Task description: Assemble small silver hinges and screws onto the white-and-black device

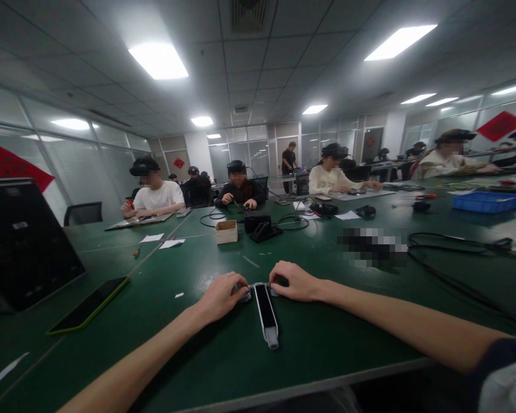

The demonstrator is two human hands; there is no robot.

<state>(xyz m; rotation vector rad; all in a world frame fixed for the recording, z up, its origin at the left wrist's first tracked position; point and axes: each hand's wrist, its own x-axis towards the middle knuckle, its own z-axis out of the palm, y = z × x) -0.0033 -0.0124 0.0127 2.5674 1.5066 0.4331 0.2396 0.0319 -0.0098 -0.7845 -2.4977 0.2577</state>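
A long narrow device (pixel 266 312) with a black face and a pale grey frame lies on the green table (pixel 335 338), pointing toward me. My left hand (pixel 223 295) is closed on a small part at the left of its far end. My right hand (pixel 296 281) is closed on a small dark part at the right of that same end. What the fingers grip is too small to make out.
A phone in a green case (pixel 89 305) lies at the left beside a black laptop (pixel 21 244). A small cardboard box (pixel 226 232), black gear and cables (pixel 456 269) sit further out. A blue tray (pixel 487 201) stands far right. Other people sit across the table.
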